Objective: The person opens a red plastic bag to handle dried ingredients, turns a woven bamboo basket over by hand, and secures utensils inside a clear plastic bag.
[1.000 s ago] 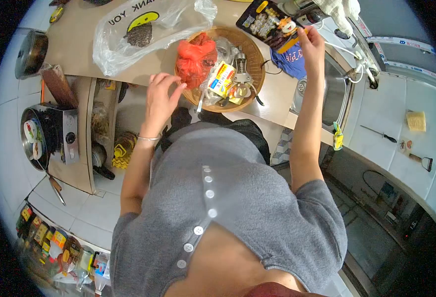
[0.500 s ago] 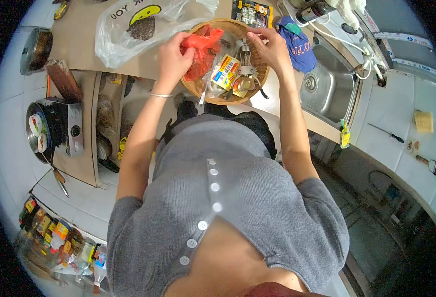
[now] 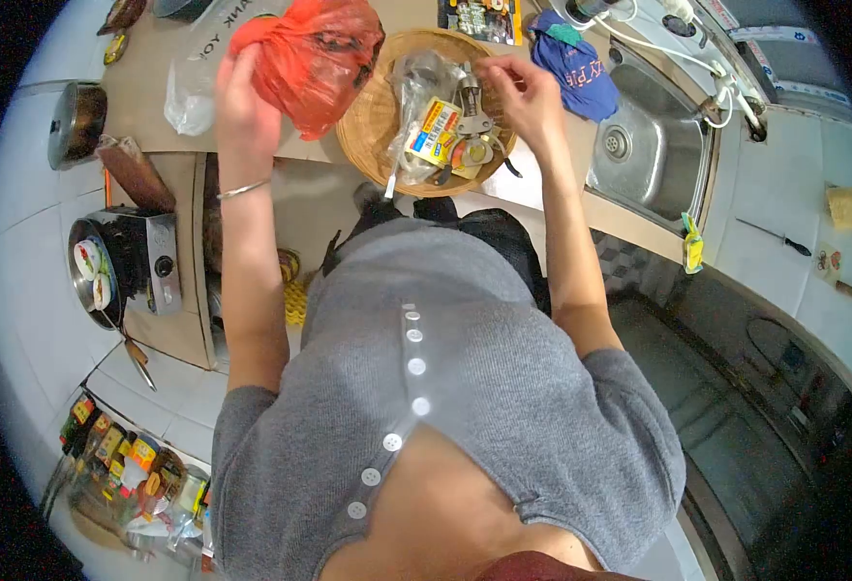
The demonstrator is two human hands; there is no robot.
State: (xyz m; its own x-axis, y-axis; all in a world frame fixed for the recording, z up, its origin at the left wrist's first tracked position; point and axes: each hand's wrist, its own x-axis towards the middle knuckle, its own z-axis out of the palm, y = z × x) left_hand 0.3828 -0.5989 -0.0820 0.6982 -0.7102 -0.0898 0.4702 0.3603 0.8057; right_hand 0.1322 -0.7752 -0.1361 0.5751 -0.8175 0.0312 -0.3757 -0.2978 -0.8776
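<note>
In the head view, my left hand grips the gathered top of a red plastic bag and holds it up left of a round woven basket. Something dark shows faintly through the bag's side. My right hand is closed at the basket's upper right rim, thumb and fingers about the edge. Inside the basket lie a clear plastic bag, a yellow, white and blue packet and a metal tool with a clear tube. What the clear bag contains is hard to make out.
A steel sink and a blue cloth bag are on the right. A white printed plastic bag lies behind my left hand. Further left stand a lidded pot and a stove with a pan.
My left hand has lifted the red bag out of the basket and carried it left and nearer the camera. My right hand stays at the basket's rim.
</note>
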